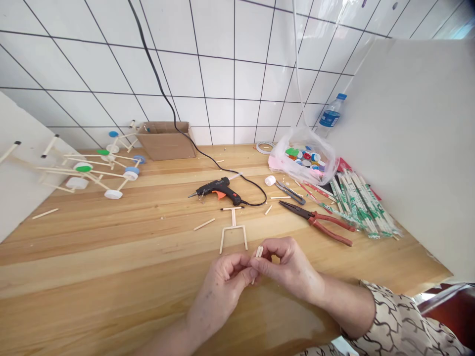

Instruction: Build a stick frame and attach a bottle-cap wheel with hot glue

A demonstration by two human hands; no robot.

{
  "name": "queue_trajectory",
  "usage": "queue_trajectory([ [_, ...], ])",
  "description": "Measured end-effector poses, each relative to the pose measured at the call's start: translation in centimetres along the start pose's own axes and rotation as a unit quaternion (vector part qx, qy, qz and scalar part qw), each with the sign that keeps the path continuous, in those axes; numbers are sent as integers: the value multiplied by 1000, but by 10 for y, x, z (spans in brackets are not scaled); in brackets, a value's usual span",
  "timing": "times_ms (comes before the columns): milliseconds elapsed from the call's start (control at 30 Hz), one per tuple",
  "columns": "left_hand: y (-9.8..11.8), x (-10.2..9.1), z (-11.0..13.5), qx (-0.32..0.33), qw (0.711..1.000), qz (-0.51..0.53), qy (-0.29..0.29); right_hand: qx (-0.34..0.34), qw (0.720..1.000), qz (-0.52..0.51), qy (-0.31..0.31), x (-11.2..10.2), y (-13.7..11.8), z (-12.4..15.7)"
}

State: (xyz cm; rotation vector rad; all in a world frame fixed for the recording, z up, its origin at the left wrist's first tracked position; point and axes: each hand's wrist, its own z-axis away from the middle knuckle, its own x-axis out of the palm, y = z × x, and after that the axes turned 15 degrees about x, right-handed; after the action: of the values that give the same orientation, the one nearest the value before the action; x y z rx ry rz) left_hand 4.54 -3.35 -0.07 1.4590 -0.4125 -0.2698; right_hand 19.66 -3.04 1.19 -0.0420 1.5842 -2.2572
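At six o'clock: left hand [222, 284] and right hand [287, 267]
Grip: both pinching short sticks [259, 251]
Stick frame [233, 227]: hands' eleven o'clock

Fingers [265, 267] cover middles of two wooden sticks [260, 251]. Base of water bottle [330, 117] hidden behind plastic bag [328, 165], counter's [111, 277] back-right corner.

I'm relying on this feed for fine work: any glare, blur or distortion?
Head view: glare on the tiles at upper right; their lines splay outward, suggesting wide-angle distortion. Head view, too: left hand and right hand look fairly sharp, the held sticks small but distinct; shadows on the table are soft.
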Motion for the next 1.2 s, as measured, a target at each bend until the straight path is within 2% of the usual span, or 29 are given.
queue_trajectory([
  [200,7,1,1,-4,999,-30,17,42,993,-93,-66,-5,2,-6],
  [300,8,0,1,-26,999,-35,24,66,989,-122,-45,-7,2,-9],
  [433,7,-2,-1,-47,999,18,13,79,988,-131,-29,-8,2,-13],
  [667,4,-7,-3,-20,992,121,-5,95,975,-199,-34,-12,6,-21],
  [933,-3,-10,-4,-41,985,165,-17,115,964,-237,-32,-13,7,-23],
  [1200,-1,-14,-4,20,983,167,-71,142,944,-296,-42,-18,5,-25],
])
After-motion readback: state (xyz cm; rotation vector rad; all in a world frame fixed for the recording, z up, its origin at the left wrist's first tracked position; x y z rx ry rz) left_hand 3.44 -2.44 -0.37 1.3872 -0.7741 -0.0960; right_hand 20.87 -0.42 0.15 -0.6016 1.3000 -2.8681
